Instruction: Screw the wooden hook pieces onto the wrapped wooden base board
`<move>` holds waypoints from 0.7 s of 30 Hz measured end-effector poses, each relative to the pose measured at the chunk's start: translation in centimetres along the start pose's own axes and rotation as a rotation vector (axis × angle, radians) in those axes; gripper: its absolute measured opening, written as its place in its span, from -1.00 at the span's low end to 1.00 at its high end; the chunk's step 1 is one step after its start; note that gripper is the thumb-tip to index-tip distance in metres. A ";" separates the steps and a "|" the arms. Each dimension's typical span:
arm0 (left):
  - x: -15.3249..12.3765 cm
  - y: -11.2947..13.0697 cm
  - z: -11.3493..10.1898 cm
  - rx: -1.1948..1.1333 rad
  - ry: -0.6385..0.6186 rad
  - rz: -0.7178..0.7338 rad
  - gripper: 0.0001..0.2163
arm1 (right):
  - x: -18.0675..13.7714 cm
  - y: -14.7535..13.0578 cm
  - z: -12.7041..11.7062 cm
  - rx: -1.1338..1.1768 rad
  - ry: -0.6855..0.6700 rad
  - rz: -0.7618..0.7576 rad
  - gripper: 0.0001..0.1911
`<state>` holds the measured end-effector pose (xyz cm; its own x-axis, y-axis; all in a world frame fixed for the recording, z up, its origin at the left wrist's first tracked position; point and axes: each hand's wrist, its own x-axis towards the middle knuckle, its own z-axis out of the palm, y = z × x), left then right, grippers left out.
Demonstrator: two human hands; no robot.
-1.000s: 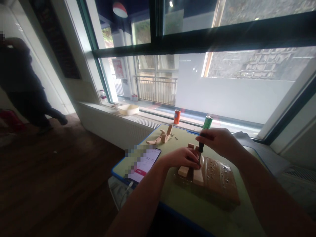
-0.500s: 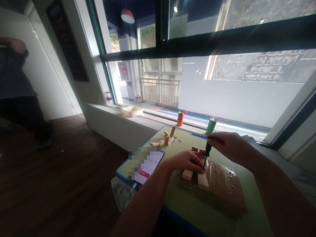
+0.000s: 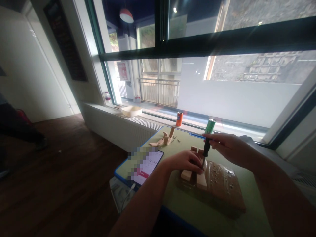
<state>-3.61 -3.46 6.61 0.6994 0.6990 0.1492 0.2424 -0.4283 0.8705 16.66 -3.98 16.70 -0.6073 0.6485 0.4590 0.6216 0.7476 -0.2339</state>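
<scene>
One head-worn camera looks forward and down, close over the surface (image 3: 177,204), facing the window (image 3: 222,82).

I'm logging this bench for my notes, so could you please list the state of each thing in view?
Screwdriver: upright, tip down on the wooden pieces.
Right hand: gripping the screwdriver.
Left hand: pressed on the wooden pieces.
Phone: lying flat, screen lit.
Orange can: standing on the sill.
Wooden assembly: lying apart, untouched.

left grip (image 3: 184,161) curled palm-down, right grip (image 3: 225,144) fisted, raised
</scene>
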 end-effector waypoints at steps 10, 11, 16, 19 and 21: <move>0.1 -0.1 0.1 0.015 -0.004 0.007 -0.72 | 0.2 -0.6 0.4 -0.021 0.046 0.091 -0.70; 0.1 -0.1 0.1 0.016 -0.002 0.010 -0.72 | 0.1 -0.7 0.4 -0.007 0.052 0.086 -0.69; 0.1 0.0 0.0 0.012 0.013 0.032 -0.72 | -0.1 -0.5 -0.2 0.047 -0.023 0.018 -0.65; 0.1 0.1 0.0 0.008 0.001 0.019 -0.71 | -0.1 -0.4 -0.4 0.003 -0.025 0.036 -0.70; 0.1 0.2 0.0 0.010 -0.005 0.008 -0.70 | 0.0 -0.4 -0.3 -0.052 -0.001 0.059 -0.68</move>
<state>-3.54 -3.43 6.78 0.7051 0.6922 0.1539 0.2430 -0.4398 0.8646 16.51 -4.32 17.06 -0.5689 0.6916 0.4449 0.6815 0.6993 -0.2158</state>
